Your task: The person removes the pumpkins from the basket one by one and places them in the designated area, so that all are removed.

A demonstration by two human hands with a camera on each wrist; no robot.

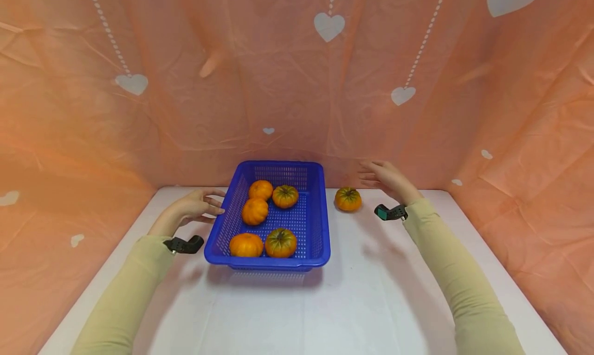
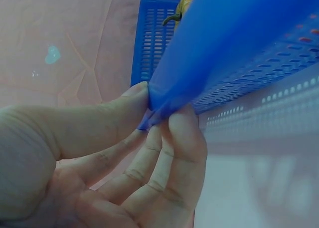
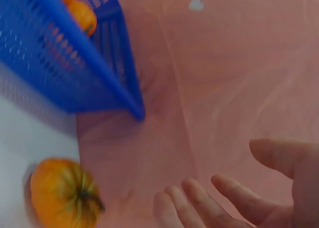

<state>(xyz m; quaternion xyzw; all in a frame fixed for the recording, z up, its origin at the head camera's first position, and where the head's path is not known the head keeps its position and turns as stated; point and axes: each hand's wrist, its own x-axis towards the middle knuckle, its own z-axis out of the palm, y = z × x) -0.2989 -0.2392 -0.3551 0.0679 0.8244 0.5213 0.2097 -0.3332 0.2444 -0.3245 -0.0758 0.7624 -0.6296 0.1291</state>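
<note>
A blue plastic basket [image 1: 325, 226] stands on the table with several small pumpkins [image 1: 254, 211] inside, some plain orange and some streaked green. My left hand [image 1: 197, 206] holds the basket's left rim; in the left wrist view the thumb [image 2: 117, 111] lies on one side of the rim and the fingers [image 2: 187, 148] on the other. One orange-and-green pumpkin [image 1: 348, 199] sits on the table to the right of the basket. Up and to the right of that pumpkin, my right hand [image 1: 385, 179] is in the air, fingers extended and touching nothing.
The white table [image 1: 352, 303] ends at the back against an orange cloth [image 1: 287, 97] printed with white hearts, which also hangs at both sides. A black wrist camera is strapped at each sleeve cuff.
</note>
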